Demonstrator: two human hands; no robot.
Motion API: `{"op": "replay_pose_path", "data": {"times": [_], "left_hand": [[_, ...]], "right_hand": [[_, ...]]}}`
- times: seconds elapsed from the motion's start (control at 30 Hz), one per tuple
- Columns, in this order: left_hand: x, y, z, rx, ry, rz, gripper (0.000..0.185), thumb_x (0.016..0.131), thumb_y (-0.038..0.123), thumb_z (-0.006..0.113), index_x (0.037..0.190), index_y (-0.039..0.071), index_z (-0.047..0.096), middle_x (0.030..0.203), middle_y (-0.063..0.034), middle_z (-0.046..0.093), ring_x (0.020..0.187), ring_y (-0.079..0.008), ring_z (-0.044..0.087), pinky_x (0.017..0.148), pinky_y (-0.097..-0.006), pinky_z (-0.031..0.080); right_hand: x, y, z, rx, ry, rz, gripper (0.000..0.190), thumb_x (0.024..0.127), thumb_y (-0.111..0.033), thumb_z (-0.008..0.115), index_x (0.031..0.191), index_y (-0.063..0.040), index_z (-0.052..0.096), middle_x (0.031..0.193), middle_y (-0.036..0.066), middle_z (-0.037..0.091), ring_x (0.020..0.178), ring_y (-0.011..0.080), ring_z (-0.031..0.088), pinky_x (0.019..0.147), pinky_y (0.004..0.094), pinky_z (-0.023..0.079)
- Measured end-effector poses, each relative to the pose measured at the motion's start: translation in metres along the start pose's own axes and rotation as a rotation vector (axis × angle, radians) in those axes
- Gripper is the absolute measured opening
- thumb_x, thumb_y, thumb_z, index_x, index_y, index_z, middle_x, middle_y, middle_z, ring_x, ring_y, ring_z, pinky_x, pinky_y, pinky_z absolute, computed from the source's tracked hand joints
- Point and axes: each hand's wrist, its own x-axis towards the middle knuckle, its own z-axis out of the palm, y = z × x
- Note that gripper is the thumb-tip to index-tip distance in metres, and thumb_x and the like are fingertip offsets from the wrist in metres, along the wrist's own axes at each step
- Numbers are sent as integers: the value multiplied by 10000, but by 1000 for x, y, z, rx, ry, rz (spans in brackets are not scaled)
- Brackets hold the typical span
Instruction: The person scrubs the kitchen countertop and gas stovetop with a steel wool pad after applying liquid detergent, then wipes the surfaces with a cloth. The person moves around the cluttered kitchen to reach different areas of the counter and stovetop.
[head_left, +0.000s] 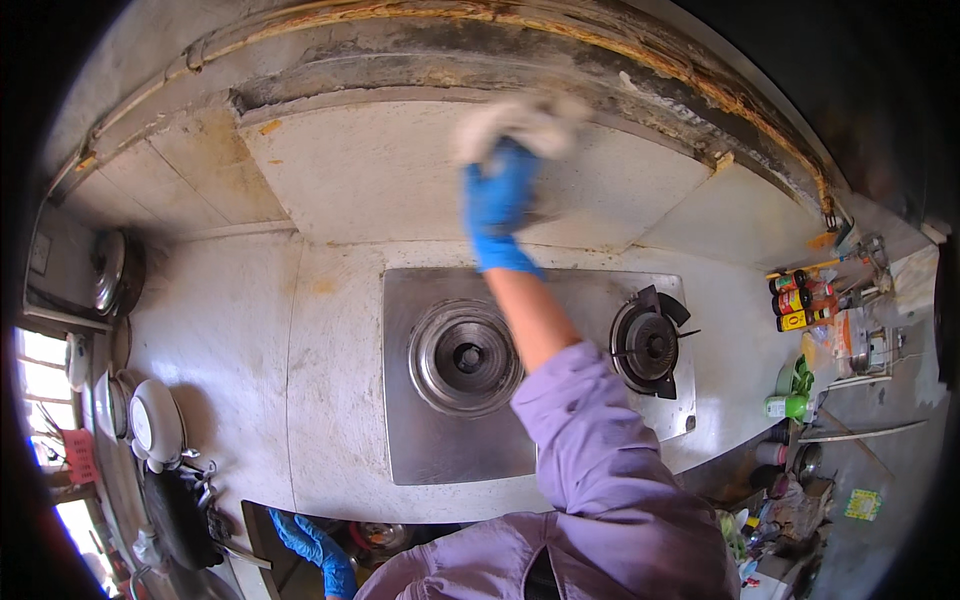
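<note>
My right hand (501, 191), in a blue glove, presses a whitish cloth (517, 127) against the pale wall panel (375, 165) behind the stove. Motion blurs both hand and cloth. My right forearm reaches over the steel two-burner gas stove (457, 457), between the bare round left burner (466, 358) and the right burner (652, 341) with its black pan support. Low on the left, my left hand (311, 544), also gloved in blue, hangs beside the counter's front edge with fingers somewhat apart. I see nothing held in it.
Sauce bottles (792, 301) and a green bottle (786, 407) stand at the right end of the white counter (225, 322). Stacked white bowls (156, 424) and a dark pan (176, 517) lie left. Along the wall top runs a rusty pipe (480, 11).
</note>
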Motion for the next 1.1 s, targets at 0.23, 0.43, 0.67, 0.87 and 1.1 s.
{"op": "replay_pose_path", "data": {"times": [0.23,0.43,0.67,0.87,1.1], "left_hand": [[12,-16,26,94,71,23,556,1049,289,504,1501,-18,400,1498,-228,446,1345,-369,449,1131,-469,352],[2,-30,18,184,47,-8,535,1046,272,510,1480,-28,425,1472,-206,478,1345,-348,452,1130,-455,356],[8,-28,7,161,81,-34,515,1045,243,499,1475,-33,431,1477,-205,484,1353,-335,453,1138,-447,346],[32,-4,41,86,10,15,573,1035,306,500,1487,-34,409,1491,-231,465,1366,-375,445,1159,-467,323],[47,-7,38,188,45,17,545,994,197,542,1480,-19,424,1499,-218,467,1369,-374,444,1158,-452,321]], "right_hand": [[17,2,-37,1,-503,88,362,877,-192,701,1209,-61,645,1110,141,638,933,308,660,826,437,520],[49,84,-143,235,237,394,402,863,-162,724,1185,38,590,1209,168,596,1142,276,569,989,442,443],[3,-20,11,293,233,26,428,852,-84,689,1238,26,541,1219,178,522,1191,341,501,1040,454,395],[-16,-88,60,361,-512,136,319,968,-339,600,1109,-57,651,1025,157,698,950,315,674,813,436,521],[6,74,-73,-282,-287,-218,368,920,-269,678,1205,-36,663,1171,194,651,1073,350,634,902,433,514]]}}
